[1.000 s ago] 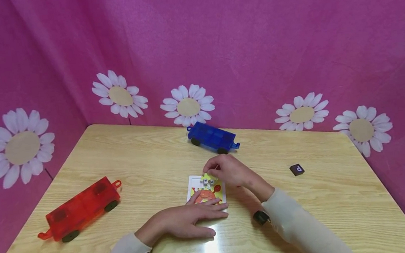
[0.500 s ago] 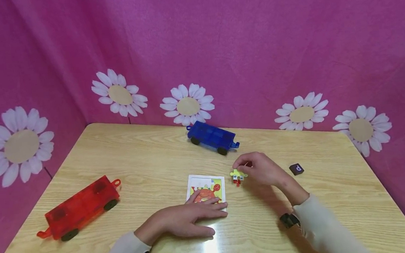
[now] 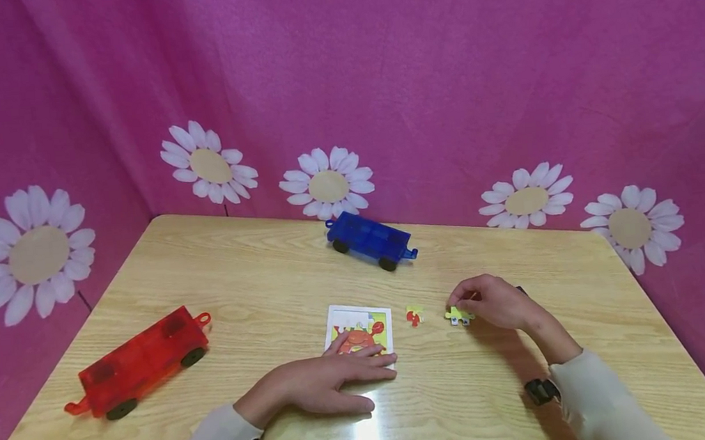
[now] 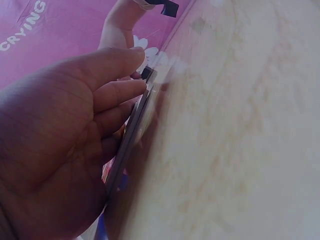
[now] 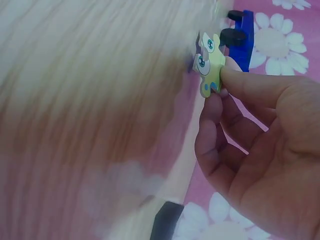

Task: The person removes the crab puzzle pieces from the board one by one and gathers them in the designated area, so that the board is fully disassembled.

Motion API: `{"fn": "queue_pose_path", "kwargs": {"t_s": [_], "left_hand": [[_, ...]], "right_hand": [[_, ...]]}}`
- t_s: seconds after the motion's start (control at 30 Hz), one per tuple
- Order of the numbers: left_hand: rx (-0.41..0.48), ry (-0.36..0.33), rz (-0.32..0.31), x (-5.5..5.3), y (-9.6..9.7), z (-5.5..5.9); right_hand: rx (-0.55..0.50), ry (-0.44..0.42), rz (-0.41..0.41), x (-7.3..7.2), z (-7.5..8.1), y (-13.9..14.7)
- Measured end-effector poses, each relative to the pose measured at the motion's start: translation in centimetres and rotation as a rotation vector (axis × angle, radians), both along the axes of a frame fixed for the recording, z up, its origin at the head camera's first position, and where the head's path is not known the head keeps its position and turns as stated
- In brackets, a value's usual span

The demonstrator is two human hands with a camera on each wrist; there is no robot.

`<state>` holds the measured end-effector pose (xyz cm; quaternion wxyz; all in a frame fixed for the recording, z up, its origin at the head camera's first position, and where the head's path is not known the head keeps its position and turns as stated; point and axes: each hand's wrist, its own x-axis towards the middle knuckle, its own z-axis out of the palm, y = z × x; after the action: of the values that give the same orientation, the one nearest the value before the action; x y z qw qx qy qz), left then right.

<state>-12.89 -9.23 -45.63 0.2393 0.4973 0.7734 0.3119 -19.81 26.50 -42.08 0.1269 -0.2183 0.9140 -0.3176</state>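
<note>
Yellow-green with two cartoon eyes, the puzzle piece [image 3: 459,316] sits pinched between thumb and fingertips of the right hand [image 3: 497,302], low over the wooden table [image 3: 258,291] and well to the right of the puzzle board [image 3: 359,328]. Between piece and board lies a second loose piece [image 3: 414,314], yellow and red, flat on the wood and apart from both. The left hand [image 3: 325,383] rests flat with straight fingers on the near edge of the board, covering its lower part. Behind the right hand a small dark tile [image 3: 520,290] is mostly hidden by the knuckles. Farther back a blue toy car [image 3: 370,240] stands near the pink daisy-print backdrop [image 3: 441,86], and a red toy car [image 3: 138,362] stands well off to the left.
</note>
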Motion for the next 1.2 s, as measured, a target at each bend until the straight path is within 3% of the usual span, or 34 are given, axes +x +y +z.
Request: {"fn": "queue_pose_path", "kwargs": {"t_s": [0.37,0.7,1.0,1.2], "left_hand": [[0.006,0.013,-0.001,0.1,0.1,-0.1],[-0.001,-0.004,0.004,-0.1,0.0,-0.3],[-0.001,0.008,0.005,0.0,0.0,-0.2],[-0.006,0.009,0.007,-0.1,0.0,-0.2]], "right_hand": [[-0.005,-0.013,-0.012,0.0,-0.5,0.5],[0.009,0.049,-0.023,0.0,-0.4,0.2],[-0.054,0.019,0.024,0.2,-0.1,-3.2],[-0.057,0.027,0.112,0.3,-0.2,-6.1]]}}
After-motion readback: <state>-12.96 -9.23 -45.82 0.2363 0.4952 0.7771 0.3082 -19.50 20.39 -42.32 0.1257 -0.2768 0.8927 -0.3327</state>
